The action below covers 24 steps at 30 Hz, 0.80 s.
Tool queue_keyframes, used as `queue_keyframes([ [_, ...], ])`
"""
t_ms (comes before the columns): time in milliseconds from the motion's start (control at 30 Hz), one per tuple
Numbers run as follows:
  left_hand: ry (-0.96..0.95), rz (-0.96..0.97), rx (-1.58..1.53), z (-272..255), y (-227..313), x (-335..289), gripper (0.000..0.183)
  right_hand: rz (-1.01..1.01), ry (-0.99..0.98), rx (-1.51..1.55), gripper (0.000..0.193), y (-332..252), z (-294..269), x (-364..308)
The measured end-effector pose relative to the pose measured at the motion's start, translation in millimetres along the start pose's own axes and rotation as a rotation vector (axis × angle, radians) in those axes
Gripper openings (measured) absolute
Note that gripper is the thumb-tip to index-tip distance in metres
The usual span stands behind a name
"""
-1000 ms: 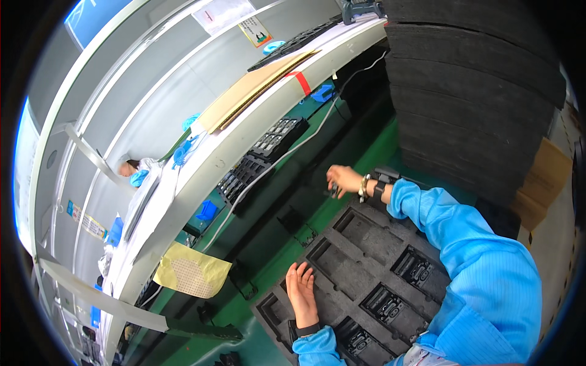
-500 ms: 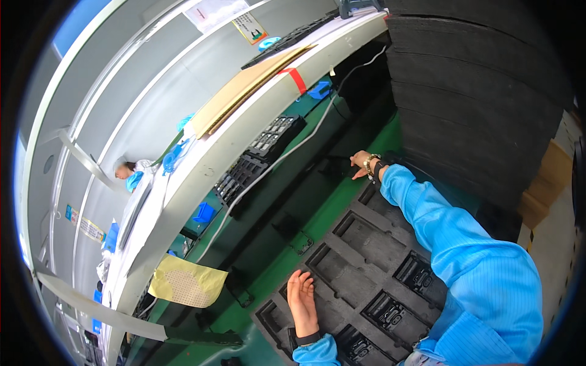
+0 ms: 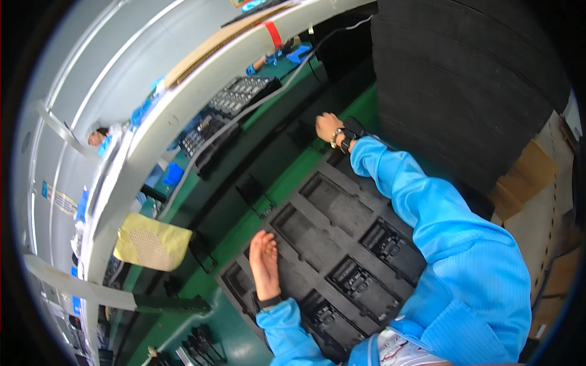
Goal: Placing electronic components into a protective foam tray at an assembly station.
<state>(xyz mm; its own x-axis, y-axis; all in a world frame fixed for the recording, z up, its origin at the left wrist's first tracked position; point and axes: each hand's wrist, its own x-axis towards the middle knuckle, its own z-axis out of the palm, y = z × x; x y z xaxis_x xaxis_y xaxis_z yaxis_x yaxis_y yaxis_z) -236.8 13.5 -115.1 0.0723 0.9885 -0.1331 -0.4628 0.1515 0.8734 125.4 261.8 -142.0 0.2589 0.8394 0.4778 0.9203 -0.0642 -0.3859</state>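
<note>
A dark grey foam tray (image 3: 307, 239) with rectangular pockets lies before me. Several pockets on its near side hold flat black plastic parts (image 3: 388, 243); pockets farther away are bare. My left hand (image 3: 264, 263) is over the tray's left part, fingers stretched out and holding nothing visible. My right hand (image 3: 329, 127), wearing a beaded bracelet and a dark wristband, reaches past the tray's far corner. Its fingers are curled, close to dark parts on the green strip (image 3: 285, 190). Whatever they may hold is hidden.
Stacked black foam trays (image 3: 452, 91) rise at the right. Beyond the green strip runs a white bench edge (image 3: 131, 165) with a grey cable (image 3: 244, 113) and a hanging yellow sheet (image 3: 152, 242). Another person (image 3: 101, 137) is at far left. Cardboard (image 3: 526, 177) stands right.
The view has shifted, so most things sit farther left. My right hand's fingers, partly extended before, are now curled in. My left hand stays over the tray with fingers extended.
</note>
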Motion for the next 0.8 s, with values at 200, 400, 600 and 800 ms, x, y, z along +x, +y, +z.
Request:
queue_keyframes([
  [200, 0.103, 0.154, 0.543, -7.5, -5.5, -10.2, 0.025, -0.684, -0.379, 0.292, 0.028, -51.5, -83.5, -74.6],
  [400, -0.168, 0.318, 1.498, 37.7, -2.5, -135.7, 0.073, -0.864, -0.571, 0.062, 0.054, -4.5, -233.3, -196.2],
  [600, 0.068, 0.078, 1.654, 50.5, -19.3, -237.8, 0.084, -0.435, -0.570, -0.018, 0.068, 80.2, -264.7, -268.9],
  [800, 0.135, 0.206, 1.803, 36.0, -35.1, -254.0, 0.079, -0.172, -0.463, 0.127, 0.053, 90.2, -274.3, -297.2],
])
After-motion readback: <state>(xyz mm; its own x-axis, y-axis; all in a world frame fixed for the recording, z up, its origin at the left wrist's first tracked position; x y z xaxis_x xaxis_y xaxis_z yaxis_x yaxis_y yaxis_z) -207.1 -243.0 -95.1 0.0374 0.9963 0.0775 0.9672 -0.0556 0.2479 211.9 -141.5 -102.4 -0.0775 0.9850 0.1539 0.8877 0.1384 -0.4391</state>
